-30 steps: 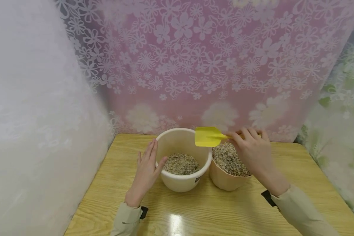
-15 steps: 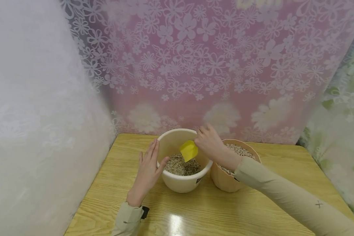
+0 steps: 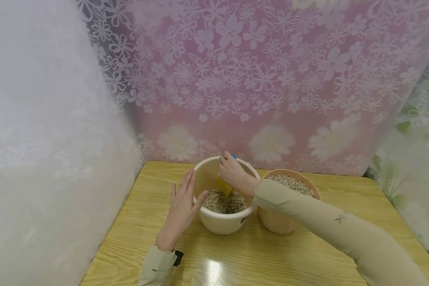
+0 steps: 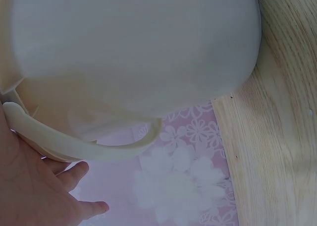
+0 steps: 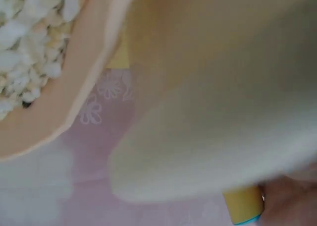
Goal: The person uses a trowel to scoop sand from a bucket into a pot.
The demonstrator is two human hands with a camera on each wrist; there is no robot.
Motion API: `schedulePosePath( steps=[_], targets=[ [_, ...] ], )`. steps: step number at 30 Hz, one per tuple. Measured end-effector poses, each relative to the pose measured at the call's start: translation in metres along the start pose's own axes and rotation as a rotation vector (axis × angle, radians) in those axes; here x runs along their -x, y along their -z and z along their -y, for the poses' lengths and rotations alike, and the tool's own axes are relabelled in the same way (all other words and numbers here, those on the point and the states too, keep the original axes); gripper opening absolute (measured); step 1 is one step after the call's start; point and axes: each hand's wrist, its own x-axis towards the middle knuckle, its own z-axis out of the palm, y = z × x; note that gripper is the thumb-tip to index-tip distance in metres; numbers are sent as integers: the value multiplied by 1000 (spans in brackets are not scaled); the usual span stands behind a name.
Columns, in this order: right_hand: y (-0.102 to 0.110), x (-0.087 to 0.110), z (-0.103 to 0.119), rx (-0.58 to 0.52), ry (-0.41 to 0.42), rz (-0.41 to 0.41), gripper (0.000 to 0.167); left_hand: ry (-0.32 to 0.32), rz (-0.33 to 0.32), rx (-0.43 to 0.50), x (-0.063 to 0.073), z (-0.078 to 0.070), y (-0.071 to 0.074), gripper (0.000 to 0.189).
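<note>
A white bucket (image 3: 221, 223) stands on the table with a layer of gravel (image 3: 214, 203) in its bottom. My left hand (image 3: 181, 206) rests against the bucket's left rim, fingers straight. In the left wrist view it lies beside the bucket's curved handle (image 4: 99, 150). My right hand (image 3: 233, 172) grips a toy shovel over the bucket; its yellow blade (image 3: 222, 186) points down into the gravel, partly hidden by the hand. The blue-tipped yellow shovel handle (image 5: 242, 206) shows at the bottom of the right wrist view.
Right beside the bucket stands a peach-coloured pot (image 3: 279, 222) filled with pale gravel (image 3: 294, 184); the right sleeve (image 3: 307, 210) crosses in front of it. Beneath is a wooden table (image 3: 214, 254). A pink floral curtain (image 3: 236, 99) hangs behind the table.
My right hand has swung left from above the pot to the bucket, turning the shovel from level to blade-down and lowering it to the gravel. The left hand stays at the rim.
</note>
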Motion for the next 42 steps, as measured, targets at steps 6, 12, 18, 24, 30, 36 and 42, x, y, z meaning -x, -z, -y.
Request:
schedulePosePath(
  steps=[6,12,18,24,30,36,42],
  targets=[
    [-4,1,5,-39,15,-34,10,-15,-6,-9,-1,-4,-4,77],
    [-4,7,7,-152,1,-150,9,-8,4,0,-2,-6,-4,78],
    [-2,16,7,-198,67,-206,8,1,20,17,-1,-6,-4,78],
    [-1,30,7,-289,96,-231,5,5,13,18,1,-4,-4,78],
    [-4,43,-1,-569,84,-230,10,11,5,40,4,-2,-2,77],
    [-10,54,-13,-877,51,-144,15,1,-16,28,3,2,-2,76],
    [-16,61,-19,-1063,-27,-82,16,-3,-11,38,1,2,-3,76]
  ],
)
